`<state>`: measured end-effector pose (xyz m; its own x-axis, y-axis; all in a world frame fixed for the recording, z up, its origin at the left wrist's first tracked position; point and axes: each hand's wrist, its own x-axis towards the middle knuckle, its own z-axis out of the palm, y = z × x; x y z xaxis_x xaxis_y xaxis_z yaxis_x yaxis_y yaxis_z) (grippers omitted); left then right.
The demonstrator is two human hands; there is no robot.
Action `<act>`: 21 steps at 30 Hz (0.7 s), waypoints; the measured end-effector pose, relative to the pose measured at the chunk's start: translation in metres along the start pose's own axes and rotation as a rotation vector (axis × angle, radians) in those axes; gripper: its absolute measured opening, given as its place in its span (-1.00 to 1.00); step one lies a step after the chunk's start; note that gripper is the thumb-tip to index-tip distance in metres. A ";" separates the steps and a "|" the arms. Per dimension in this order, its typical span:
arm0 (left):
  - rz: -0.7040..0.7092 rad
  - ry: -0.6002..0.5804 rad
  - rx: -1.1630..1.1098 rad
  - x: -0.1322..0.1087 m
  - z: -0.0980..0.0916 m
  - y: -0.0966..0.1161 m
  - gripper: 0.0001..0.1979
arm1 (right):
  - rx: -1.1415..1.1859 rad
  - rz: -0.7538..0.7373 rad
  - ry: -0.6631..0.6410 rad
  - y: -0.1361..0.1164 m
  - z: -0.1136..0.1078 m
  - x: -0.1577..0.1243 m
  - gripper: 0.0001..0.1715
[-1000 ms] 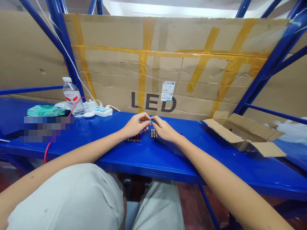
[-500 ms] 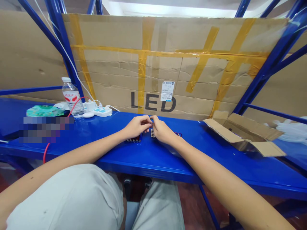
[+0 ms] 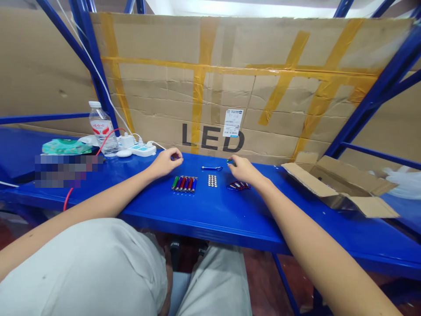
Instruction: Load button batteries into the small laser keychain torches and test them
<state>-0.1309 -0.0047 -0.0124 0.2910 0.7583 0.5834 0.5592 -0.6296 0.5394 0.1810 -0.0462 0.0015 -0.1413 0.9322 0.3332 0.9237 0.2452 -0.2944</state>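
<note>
Blue penlight (image 3: 211, 168) now in view, right hand (image 3: 244, 169) pinching a green item (image 3: 230, 162), parted from curled left hand (image 3: 166, 162), its grip unclear

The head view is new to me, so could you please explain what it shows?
There is no machine here: a person works with two bare hands, and the camera is worn on the head, looking forward and down. On the blue table lie a row of coloured tubes, a block of small silvery discs, a single blue tube and a cluster of shiny clips. The right hand holds a small green item, too small to identify. The left hand is curled; whether it holds anything is unclear. Farther right sits an open cardboard box.
</note>
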 end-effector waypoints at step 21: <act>-0.189 -0.151 0.168 -0.002 -0.006 -0.028 -0.77 | -0.281 0.590 -0.504 0.067 -0.050 -0.011 -0.83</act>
<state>-0.1514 0.0106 -0.0248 0.2743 0.8840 0.3786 0.7317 -0.4474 0.5142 0.2621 -0.0531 0.0229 0.3137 0.9110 -0.2676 0.9414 -0.3351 -0.0374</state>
